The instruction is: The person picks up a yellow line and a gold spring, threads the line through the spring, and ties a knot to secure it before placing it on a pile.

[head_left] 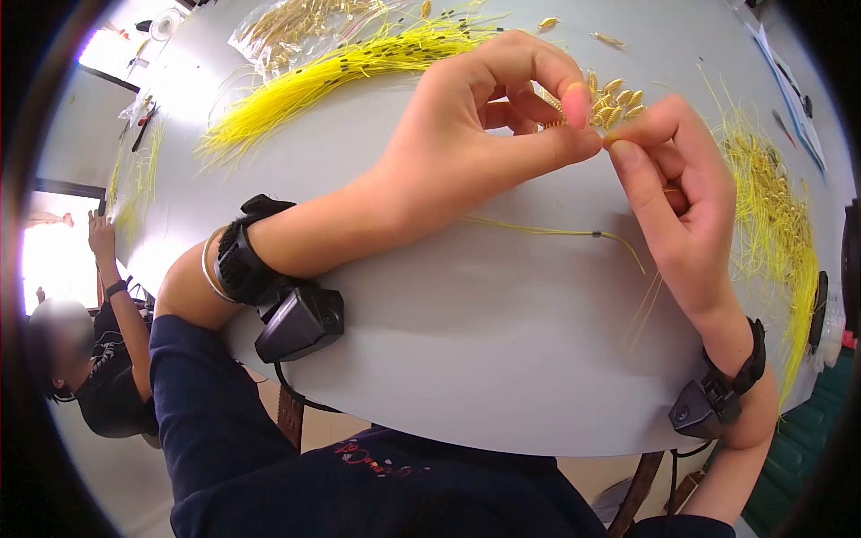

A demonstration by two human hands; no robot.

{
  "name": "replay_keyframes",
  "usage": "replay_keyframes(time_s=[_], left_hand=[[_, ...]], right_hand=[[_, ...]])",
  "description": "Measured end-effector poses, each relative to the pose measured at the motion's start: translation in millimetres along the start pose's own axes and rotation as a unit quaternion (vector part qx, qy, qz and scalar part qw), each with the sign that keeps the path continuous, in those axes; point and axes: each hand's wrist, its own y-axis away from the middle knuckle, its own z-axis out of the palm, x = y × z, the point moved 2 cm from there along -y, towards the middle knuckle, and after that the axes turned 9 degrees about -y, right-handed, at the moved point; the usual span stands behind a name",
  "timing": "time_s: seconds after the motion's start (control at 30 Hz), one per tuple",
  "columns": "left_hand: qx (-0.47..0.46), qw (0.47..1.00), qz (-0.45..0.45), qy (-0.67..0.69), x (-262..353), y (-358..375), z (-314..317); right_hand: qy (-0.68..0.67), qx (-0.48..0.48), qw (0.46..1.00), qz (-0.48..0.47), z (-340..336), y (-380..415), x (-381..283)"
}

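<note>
My left hand (pixel 489 125) is closed in a pinch, thumb against forefinger. Its fingertips almost meet those of my right hand (pixel 682 184), which also pinches. Whatever small thing lies between the fingertips is too tiny and covered to make out. Thin pale strands (pixel 647 305) hang below my right hand and look like ends of cord. A yellow cord (pixel 529 229) with a small black bead (pixel 596 234) comes out from below my left hand and curves over the table; its other end is hidden. Just behind the fingertips lies a pile of gold leaf-shaped charms (pixel 614 100).
A long bundle of yellow cords (pixel 305 90) with black beads lies behind my left hand, beside a plastic bag (pixel 300 27) of gold pieces. More cords with gold charms (pixel 771 197) cover the right edge of the grey table (pixel 466 359). Another person (pixel 112 377) sits at left.
</note>
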Motion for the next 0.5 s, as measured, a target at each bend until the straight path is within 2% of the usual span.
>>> replay_keyframes(time_s=[0.13, 0.23, 0.3, 0.37, 0.5], left_hand=[[0.014, 1.0, -0.012, -0.013, 1, 0, -1], [0.018, 0.999, -0.017, -0.02, -1, -1, -3], [0.015, 1.0, -0.017, -0.019, 0, -1, -5], [0.001, 0.998, -0.047, 0.036, 0, 0, -4], [-0.013, 0.999, -0.019, 0.046, -2, -2, -5]], right_hand=[[-0.007, -0.007, 1.0, -0.008, -2, -1, 0], [-0.001, 0.0, 1.0, 0.021, -3, -1, 2], [-0.024, 0.027, 0.999, -0.009, -2, -4, 7], [-0.032, 0.025, 0.999, 0.001, -3, -6, 12], [-0.036, 0.009, 0.999, 0.011, 0, -5, 10]])
